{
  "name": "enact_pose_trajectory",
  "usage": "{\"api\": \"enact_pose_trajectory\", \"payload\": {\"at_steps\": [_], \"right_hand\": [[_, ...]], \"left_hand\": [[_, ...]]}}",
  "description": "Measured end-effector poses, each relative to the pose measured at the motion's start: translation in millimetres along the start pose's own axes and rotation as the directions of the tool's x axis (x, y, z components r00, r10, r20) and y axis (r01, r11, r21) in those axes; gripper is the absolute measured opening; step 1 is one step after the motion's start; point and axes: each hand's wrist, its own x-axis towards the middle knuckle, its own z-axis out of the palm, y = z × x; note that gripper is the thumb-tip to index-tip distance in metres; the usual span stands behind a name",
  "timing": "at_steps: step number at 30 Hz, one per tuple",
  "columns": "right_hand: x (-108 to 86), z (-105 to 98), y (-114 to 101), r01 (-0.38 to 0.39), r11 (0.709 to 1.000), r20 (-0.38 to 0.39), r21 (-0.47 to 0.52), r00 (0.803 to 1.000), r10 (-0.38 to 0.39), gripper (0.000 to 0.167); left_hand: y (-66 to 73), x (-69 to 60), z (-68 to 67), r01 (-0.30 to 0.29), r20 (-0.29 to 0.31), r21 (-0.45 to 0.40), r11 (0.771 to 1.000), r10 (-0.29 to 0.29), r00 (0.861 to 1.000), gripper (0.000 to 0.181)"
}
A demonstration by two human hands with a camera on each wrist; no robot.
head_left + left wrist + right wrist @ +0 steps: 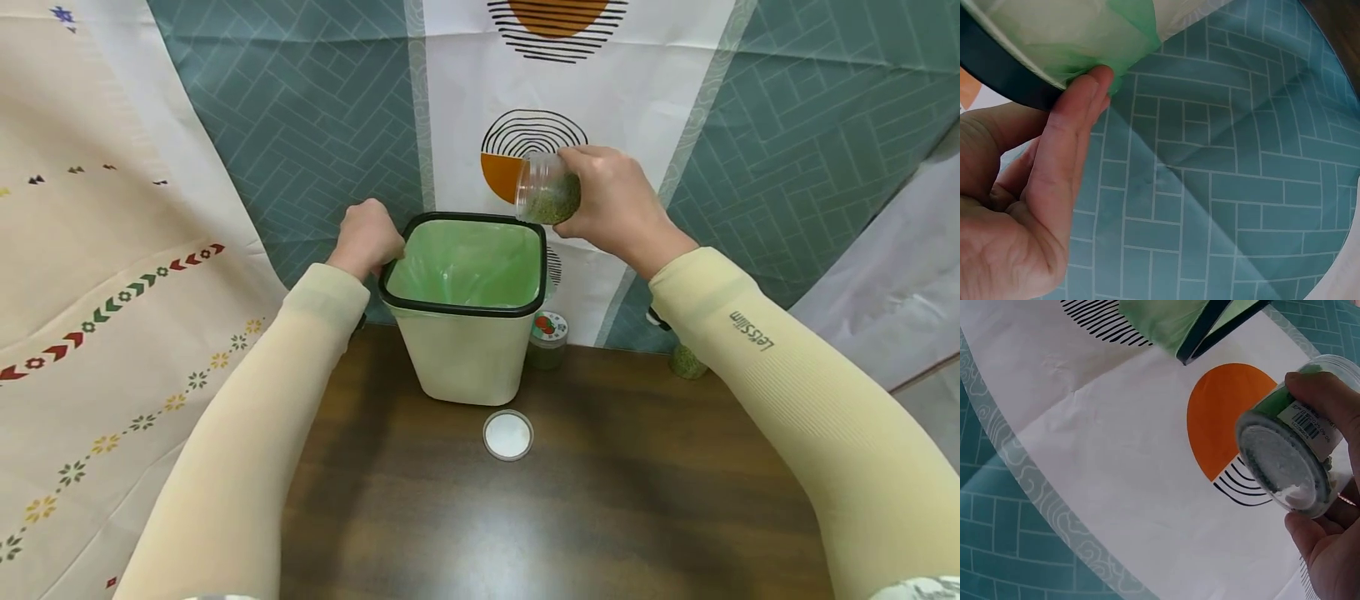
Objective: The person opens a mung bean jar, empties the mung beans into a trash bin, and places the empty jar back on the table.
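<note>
A clear plastic jar (551, 190) with green flaky bits inside lies tipped on its side, its mouth toward the left. My right hand (617, 204) grips it by the base end, above the right rim of a trash can (465, 354). The right wrist view shows the jar's round bottom and a barcode label (1310, 428). On the can's left rim, my left hand (369, 239) pinches the black rim and the green bag edge (1094, 69) between thumb and fingers. The green bag (468, 262) lines the can.
A round white lid (507, 435) lies on the brown table (420, 508) in front of the can. A lidded jar (547, 340) stands close to the can's right side. Another jar of green bits (686, 363) is partly behind the right forearm. Patterned cloth (322, 108) hangs behind.
</note>
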Motion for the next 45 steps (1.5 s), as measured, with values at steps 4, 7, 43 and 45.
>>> {"api": "enact_pose_trajectory", "payload": {"at_steps": [4,7,43,45], "right_hand": [[-0.3,1.5,1.7,0.001,1.000,0.002,-0.004,1.000,-0.001,0.074],[0.2,1.9,2.3,0.014,1.000,-0.001,-0.009,1.000,-0.014,0.074],[6.3,3.8,0.0,0.127,0.990,-0.047,-0.065,0.990,-0.130,0.068],[6.5,3.7,-0.1,0.127,0.990,-0.048,-0.066,0.990,-0.131,0.068]], "left_hand": [[1.0,1.8,2.1,-0.001,-0.011,0.015,1.000,0.001,1.000,0.007],[1.6,2.0,2.5,-0.004,-0.015,0.019,1.000,0.004,1.000,0.007],[4.2,0.9,0.3,-0.009,-0.002,0.045,0.999,0.009,1.000,0.010],[4.0,1.1,0.0,-0.010,-0.002,0.045,0.999,0.010,1.000,0.010]]}}
